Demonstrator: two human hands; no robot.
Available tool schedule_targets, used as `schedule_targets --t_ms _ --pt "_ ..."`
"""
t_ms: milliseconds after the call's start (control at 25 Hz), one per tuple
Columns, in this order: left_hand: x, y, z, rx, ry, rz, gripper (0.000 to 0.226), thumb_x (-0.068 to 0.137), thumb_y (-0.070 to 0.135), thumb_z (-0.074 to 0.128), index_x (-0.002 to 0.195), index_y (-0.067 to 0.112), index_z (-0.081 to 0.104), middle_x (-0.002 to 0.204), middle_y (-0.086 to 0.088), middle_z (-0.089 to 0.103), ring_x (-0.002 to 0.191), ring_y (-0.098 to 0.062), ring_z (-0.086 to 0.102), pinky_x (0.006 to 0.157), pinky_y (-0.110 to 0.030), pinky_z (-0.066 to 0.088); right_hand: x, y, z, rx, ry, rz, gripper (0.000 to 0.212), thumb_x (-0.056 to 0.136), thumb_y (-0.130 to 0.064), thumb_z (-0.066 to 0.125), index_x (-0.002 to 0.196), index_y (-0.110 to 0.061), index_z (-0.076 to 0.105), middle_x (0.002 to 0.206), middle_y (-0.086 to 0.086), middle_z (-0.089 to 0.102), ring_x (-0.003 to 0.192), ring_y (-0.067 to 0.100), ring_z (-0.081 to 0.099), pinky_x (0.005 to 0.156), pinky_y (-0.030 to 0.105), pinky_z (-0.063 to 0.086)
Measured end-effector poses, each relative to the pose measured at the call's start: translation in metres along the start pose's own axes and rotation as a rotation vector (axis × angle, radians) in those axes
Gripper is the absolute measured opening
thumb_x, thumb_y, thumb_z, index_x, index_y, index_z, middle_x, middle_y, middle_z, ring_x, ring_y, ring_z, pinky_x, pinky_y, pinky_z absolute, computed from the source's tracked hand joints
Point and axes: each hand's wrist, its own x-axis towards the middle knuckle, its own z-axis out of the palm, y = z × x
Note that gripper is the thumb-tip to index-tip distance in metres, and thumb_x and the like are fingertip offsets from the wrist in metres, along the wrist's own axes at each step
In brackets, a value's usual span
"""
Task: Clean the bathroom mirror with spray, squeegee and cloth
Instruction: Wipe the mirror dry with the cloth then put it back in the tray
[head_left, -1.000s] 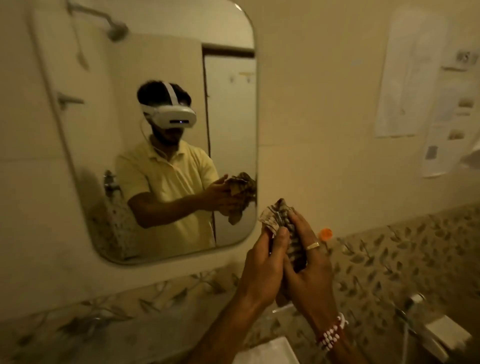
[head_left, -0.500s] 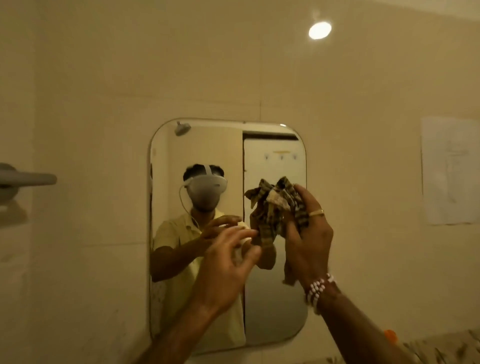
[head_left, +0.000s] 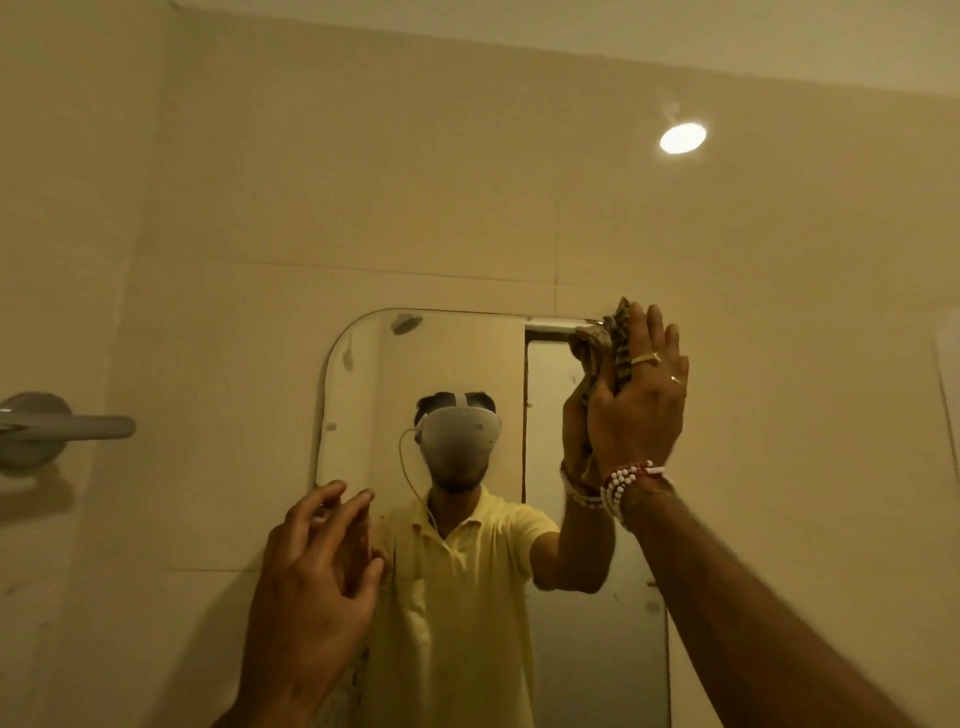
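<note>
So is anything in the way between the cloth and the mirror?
Nothing visible. The right hand presses the checked cloth flat against the mirror at its top right corner. The left hand is open, lower down by the mirror's left side, well clear of the cloth.

1. Mirror (head_left: 467, 395): I see a rounded-corner rectangle, upright, mounted flat on the beige tiled wall.
2. Cloth (head_left: 615, 338): checked brown, bunched, pressed against the mirror's upper right corner.
</note>
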Motion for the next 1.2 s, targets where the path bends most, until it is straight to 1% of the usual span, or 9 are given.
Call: schedule_targets --t_ms 160,400,520,640,760,880,1040,1120,1200 --pt "0.006 -0.004 -0.006 0.083 -0.066 0.053 0.081 0.057 0.015 0.096 0.132 0.023 0.066 0.138 -0.006 0.056 0.113 -0.03 0.057 0.086 -0.047 0.057 -0.01 -0.012 0.019 -0.095 -0.004 0.019 0.059 0.101 -0.034 0.037 0.158 -0.019 0.029 0.166 0.008 0.028 0.155 0.029 0.02 0.128 0.048 0.012" --pt "0.007 -0.013 -0.012 0.182 -0.174 0.162 0.086 0.044 0.014 0.101 0.125 0.017 0.071 0.131 -0.009 0.065 0.108 -0.033 0.067 0.083 -0.045 0.059 -0.044 -0.08 0.065 -0.05 -0.072 -0.132 0.061 0.101 -0.02 0.042 0.16 -0.019 0.024 0.168 0.008 0.023 0.156 0.028 0.015 0.128 0.049 0.013" --pt "0.007 -0.019 -0.009 0.204 -0.16 0.23 0.078 0.046 0.013 0.1 0.12 0.014 0.074 0.126 -0.009 0.069 0.103 -0.031 0.071 0.073 -0.041 0.061 -0.069 -0.13 0.094 -0.033 -0.2 -0.27 0.065 0.096 -0.014 0.038 0.159 -0.02 0.025 0.169 0.009 0.019 0.158 0.028 0.009 0.129 0.048 0.009" --pt "0.011 -0.024 -0.009 0.268 -0.154 0.26 0.085 0.034 0.021 0.102 0.114 0.008 0.075 0.115 -0.011 0.073 0.094 -0.031 0.074 0.067 -0.038 0.061 -0.098 -0.17 0.115 -0.054 -0.366 -0.433 0.069 0.092 -0.017 0.035 0.159 -0.02 0.025 0.17 0.007 0.015 0.158 0.028 0.001 0.129 0.047 0.002" --pt "0.01 -0.024 -0.006 0.333 -0.117 0.307 0.066 0.044 0.03 0.097 0.1 0.001 0.078 0.099 -0.018 0.076 0.081 -0.033 0.076 0.061 -0.038 0.061 -0.112 -0.177 0.12 -0.124 -0.482 -0.595 0.07 0.09 -0.018 0.025 0.16 -0.019 0.023 0.17 0.007 0.013 0.158 0.029 0.0 0.129 0.049 0.0" --pt "0.008 -0.021 -0.007 0.277 -0.139 0.254 0.076 0.041 0.015 0.101 0.112 0.005 0.076 0.116 -0.014 0.072 0.096 -0.034 0.073 0.068 -0.041 0.061 -0.102 -0.155 0.109 -0.147 -0.432 -0.664 0.071 0.088 -0.015 0.026 0.159 -0.02 0.025 0.168 0.008 0.02 0.157 0.03 0.009 0.128 0.05 0.007" --pt "0.004 -0.015 -0.012 0.248 -0.146 0.227 0.087 0.041 0.012 0.101 0.123 0.01 0.071 0.126 -0.012 0.068 0.103 -0.035 0.069 0.077 -0.047 0.059 -0.067 -0.088 0.072 -0.166 -0.218 -0.425 0.078 0.083 -0.004 0.044 0.157 -0.025 0.029 0.167 0.004 0.023 0.157 0.025 0.013 0.129 0.046 0.007" --pt "0.005 -0.012 -0.012 0.262 -0.16 0.202 0.089 0.042 0.013 0.101 0.125 0.01 0.07 0.127 -0.014 0.067 0.104 -0.036 0.069 0.081 -0.049 0.058 -0.046 -0.047 0.045 -0.193 -0.106 -0.256 0.072 0.09 -0.003 0.05 0.157 -0.024 0.032 0.165 0.005 0.027 0.155 0.026 0.02 0.126 0.052 0.02" --pt "0.004 -0.011 -0.013 0.277 -0.17 0.185 0.091 0.041 0.013 0.102 0.126 0.011 0.069 0.127 -0.014 0.067 0.103 -0.037 0.069 0.081 -0.048 0.058 -0.032 -0.015 0.019 -0.195 -0.004 -0.099 0.063 0.096 -0.012 0.051 0.156 -0.022 0.034 0.162 0.008 0.033 0.149 0.031 0.03 0.119 0.056 0.032"
